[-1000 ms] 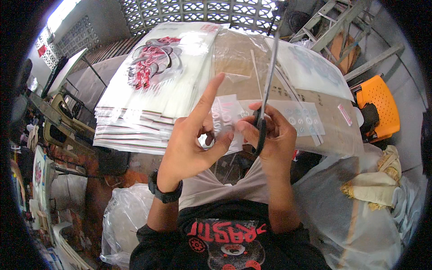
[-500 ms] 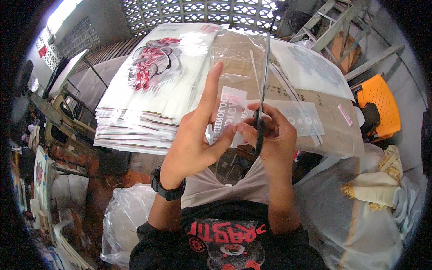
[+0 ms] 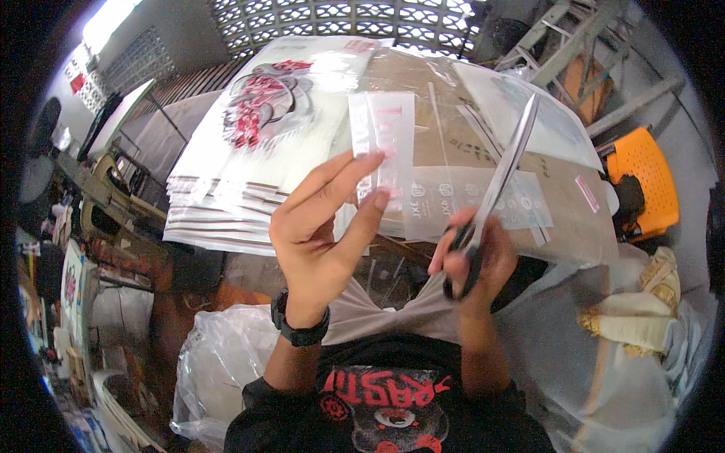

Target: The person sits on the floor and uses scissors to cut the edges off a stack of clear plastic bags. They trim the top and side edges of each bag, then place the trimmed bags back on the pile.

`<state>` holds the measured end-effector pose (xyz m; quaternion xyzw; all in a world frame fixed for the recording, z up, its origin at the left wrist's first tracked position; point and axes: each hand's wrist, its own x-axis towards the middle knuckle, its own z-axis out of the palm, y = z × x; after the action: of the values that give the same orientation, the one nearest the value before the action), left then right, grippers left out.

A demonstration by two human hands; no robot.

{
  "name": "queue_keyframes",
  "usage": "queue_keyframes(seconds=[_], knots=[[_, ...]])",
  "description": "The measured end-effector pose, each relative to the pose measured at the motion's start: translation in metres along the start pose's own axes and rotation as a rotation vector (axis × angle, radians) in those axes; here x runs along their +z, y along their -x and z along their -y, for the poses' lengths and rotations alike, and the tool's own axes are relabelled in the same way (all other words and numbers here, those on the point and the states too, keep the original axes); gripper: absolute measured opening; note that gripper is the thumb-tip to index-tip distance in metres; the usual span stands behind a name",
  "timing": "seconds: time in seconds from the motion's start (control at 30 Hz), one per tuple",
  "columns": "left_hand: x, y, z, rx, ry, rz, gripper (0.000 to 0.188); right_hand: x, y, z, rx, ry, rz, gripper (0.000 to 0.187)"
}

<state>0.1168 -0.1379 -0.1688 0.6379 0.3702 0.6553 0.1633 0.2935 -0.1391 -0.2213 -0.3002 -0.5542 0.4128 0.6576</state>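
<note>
Two hands in view on my feed, both over a worktop [image 3: 578, 230] that's brown and shiny, with what looks like clear plastic wrinkled across its far part. Room's pretty cluttered: pierced lattice wall [image 3: 355, 23] at the back letting light through, a metal ladder [image 3: 563, 45] leaning far right, an orange chair [image 3: 643, 181] with a dotted backrest below it. Big stack of glossy, milky sheets [image 3: 283, 143] on the left side, red-and-grey print on top, near edges fanned out with dark stripes. My left hand [image 3: 321, 226] is at the translucent strip [image 3: 399, 143], which sits just right of that stack; thumb and forefinger are parted over it, and I can't tell if they're pinching or only touching. Right fingers are wrapped round the black handles of the scissors [image 3: 507, 164], slim metal blades pointing up and away. A see-through sheet [image 3: 491, 192] with small printed marks lies beyond that hand. Crumpled clear plastic [image 3: 223, 370] bulges lower left, and off-white cloth [image 3: 634, 309] with yellowish edging is bunched lower right.
</note>
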Motion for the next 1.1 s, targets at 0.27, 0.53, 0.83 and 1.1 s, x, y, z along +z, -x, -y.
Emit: queue_keyframes(seconds=[0.27, 0.53, 0.83, 1.1], knots=[[0.002, -0.009, -0.015, 0.024, 0.100, -0.011, 0.053, 0.004, 0.043, -0.005, 0.058, 0.218, 0.365, 0.027], [0.003, -0.009, -0.016, 0.052, 0.136, 0.030, 0.055, 0.015, 0.038, 0.008, -0.149, 0.401, 0.289, 0.026], [0.008, -0.006, -0.014, 0.022, 0.138, -0.014, 0.063, 0.019, 0.041, 0.009, -0.058, 0.400, 0.261, 0.027], [0.010, -0.006, -0.011, 0.028, 0.135, -0.015, 0.064, 0.020, 0.042, 0.005, -0.099, 0.410, 0.237, 0.028]])
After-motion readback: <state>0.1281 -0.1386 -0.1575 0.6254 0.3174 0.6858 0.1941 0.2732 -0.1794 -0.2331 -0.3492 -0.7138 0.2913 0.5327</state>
